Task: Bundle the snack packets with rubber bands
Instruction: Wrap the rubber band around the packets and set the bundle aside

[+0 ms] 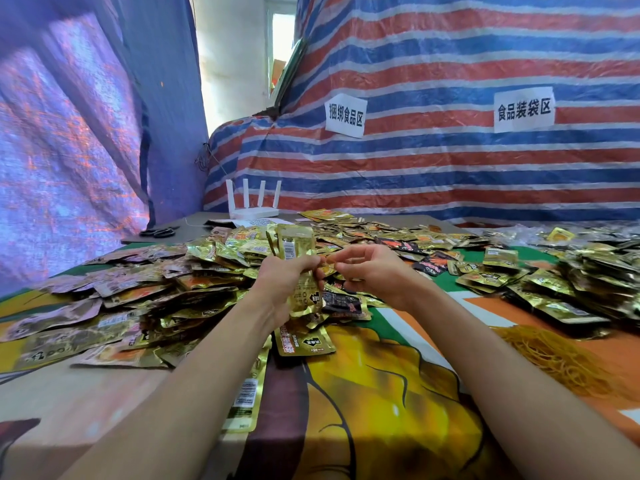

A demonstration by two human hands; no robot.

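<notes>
My left hand (282, 282) grips an upright stack of gold snack packets (294, 244) around its middle, above the table. My right hand (367, 271) is just to the right of the stack, its fingertips pinched together at the stack's edge, apparently on a thin rubber band that is too small to make out. A heap of loose gold and black snack packets (166, 289) covers the table behind and to the left of my hands. A pile of yellow rubber bands (554, 355) lies on the table at the right.
More packet piles (571, 282) lie at the far right. A white router (254, 202) and black scissors (157, 232) sit at the table's back, by a striped tarp wall (433, 161) with paper signs. The printed tablecloth (381, 393) shows between my forearms.
</notes>
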